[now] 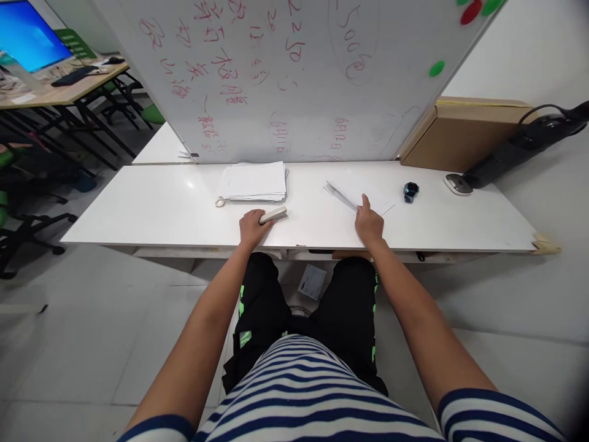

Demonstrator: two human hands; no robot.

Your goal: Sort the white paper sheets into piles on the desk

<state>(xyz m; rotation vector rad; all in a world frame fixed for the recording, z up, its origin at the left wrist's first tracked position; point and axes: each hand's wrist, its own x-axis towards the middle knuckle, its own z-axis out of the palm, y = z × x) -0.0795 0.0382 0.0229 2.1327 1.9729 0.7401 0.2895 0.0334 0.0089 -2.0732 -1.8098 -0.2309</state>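
My left hand (254,227) rests near the front edge of the white desk (184,224), its fingers wrapped round a pale stapler (275,215) that points right. To the right, my right hand (369,222) is closed on the near edge of some white paper sheets (341,195), thumb on top. The sheets fan slightly off the desk surface, and their number cannot be made out. A thick stack of white paper (254,180) lies just beyond my left hand. By its near left corner sits a small round item (219,202).
A whiteboard (313,86) with red writing stands along the desk's back edge. On the right are a dark watch (410,191), a computer mouse (457,183), a cardboard box (464,135) and a long black object (510,147). Under the desk lies a grey box (311,281).
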